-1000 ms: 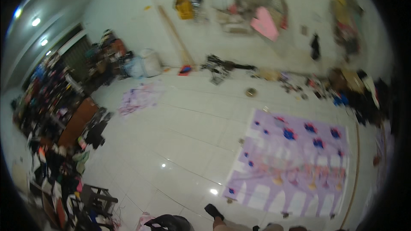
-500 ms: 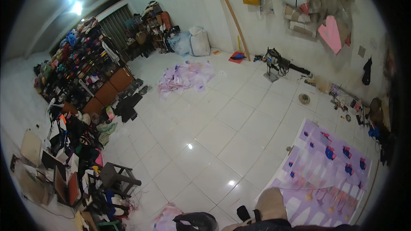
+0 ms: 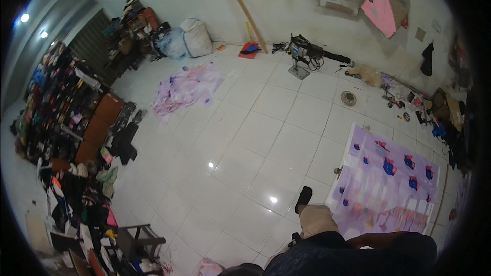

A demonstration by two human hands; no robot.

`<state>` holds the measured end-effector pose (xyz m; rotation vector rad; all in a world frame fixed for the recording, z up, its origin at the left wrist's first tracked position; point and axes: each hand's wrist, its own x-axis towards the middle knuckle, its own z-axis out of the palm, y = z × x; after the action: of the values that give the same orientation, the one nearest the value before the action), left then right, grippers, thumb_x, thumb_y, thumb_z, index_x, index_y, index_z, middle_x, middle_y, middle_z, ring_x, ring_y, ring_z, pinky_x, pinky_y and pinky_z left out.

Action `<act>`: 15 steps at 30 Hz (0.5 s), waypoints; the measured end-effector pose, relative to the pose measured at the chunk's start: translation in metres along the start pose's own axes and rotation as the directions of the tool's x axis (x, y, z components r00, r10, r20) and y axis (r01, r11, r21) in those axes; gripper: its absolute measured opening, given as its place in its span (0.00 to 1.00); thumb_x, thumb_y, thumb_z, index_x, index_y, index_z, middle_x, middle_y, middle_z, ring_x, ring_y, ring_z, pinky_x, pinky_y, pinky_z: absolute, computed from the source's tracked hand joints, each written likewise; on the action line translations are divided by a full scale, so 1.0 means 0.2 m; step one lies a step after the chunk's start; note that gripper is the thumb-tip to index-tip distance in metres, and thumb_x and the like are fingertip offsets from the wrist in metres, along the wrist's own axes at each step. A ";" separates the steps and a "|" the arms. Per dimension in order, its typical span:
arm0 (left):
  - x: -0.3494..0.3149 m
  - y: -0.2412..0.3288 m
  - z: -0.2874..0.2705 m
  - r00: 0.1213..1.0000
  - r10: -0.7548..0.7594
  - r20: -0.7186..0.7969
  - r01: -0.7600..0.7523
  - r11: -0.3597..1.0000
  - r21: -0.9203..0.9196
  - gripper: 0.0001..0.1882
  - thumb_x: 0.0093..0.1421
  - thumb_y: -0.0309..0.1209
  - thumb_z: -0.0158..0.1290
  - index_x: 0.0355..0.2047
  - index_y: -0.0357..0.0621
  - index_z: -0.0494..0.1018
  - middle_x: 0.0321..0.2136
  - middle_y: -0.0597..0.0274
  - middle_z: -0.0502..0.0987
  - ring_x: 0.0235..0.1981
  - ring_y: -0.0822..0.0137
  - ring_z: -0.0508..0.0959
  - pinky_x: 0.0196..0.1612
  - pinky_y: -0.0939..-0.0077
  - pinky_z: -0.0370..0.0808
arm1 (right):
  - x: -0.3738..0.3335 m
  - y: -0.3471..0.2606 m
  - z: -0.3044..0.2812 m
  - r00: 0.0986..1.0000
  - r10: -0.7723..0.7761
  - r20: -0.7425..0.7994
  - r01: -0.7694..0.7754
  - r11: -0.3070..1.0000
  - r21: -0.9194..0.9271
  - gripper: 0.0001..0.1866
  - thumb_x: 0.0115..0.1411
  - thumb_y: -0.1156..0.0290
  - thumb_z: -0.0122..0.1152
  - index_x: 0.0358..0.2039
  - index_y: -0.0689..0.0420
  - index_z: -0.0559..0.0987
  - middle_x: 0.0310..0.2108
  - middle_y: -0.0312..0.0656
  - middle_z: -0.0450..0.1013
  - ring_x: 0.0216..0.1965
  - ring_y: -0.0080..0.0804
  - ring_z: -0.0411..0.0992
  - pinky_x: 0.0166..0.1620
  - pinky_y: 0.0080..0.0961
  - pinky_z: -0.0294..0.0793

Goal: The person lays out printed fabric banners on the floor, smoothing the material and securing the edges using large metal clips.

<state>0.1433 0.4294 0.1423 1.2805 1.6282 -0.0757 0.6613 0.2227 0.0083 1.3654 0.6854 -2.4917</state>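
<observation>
Along the lower edge show my dark shirt, one tan trouser leg and a foot in a black sock. My bent right forearm lies close against my body, its fingers hidden; what they hold, if anything, cannot be made out. My left hand is out of sight. Nearest to the right arm is a low white-edged board, covered by lilac fabric with red and blue printed figures. A small clamp-like piece sits on the board's left edge.
A heap of similar lilac fabric lies on the tiled floor. A motorised cutting machine stands by the far wall. Small tools line the right wall. At the left are a dark stool and stacked clutter.
My view has swung right and tilted down. The socked foot has come forward beside the board, and my right forearm has come into sight at the lower edge.
</observation>
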 end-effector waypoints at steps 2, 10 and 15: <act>0.11 0.16 -0.08 0.999 -0.033 -0.011 0.033 0.999 -0.002 0.17 0.60 0.38 0.53 0.46 0.41 0.76 0.41 0.45 0.77 0.44 0.46 0.76 0.48 0.50 0.70 | -0.04 -0.06 -0.13 0.990 -0.123 0.063 0.135 0.958 -0.251 0.24 0.63 0.64 0.57 0.58 0.61 0.72 0.53 0.41 0.74 0.49 0.35 0.74 0.54 0.36 0.71; 0.47 0.71 -0.29 0.998 -0.056 -0.001 0.056 0.998 0.002 0.17 0.60 0.38 0.53 0.46 0.42 0.75 0.41 0.47 0.77 0.44 0.48 0.76 0.49 0.52 0.71 | -0.49 -0.46 -0.44 0.964 -0.217 0.155 0.234 0.967 -0.105 0.20 0.61 0.62 0.56 0.51 0.57 0.78 0.38 0.34 0.76 0.36 0.23 0.70 0.43 0.26 0.70; 0.71 0.87 -0.39 0.996 -0.060 0.060 0.058 0.998 0.035 0.18 0.60 0.38 0.53 0.47 0.42 0.75 0.41 0.48 0.77 0.44 0.49 0.76 0.50 0.53 0.71 | -0.73 -0.75 -0.46 0.944 -0.329 0.023 0.322 0.934 0.154 0.16 0.61 0.62 0.56 0.44 0.58 0.80 0.24 0.26 0.65 0.26 0.17 0.61 0.31 0.22 0.64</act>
<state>0.2352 0.6473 0.1635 1.2435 1.6187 -0.1775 0.7479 0.3936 0.1332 1.3269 0.7864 -2.8779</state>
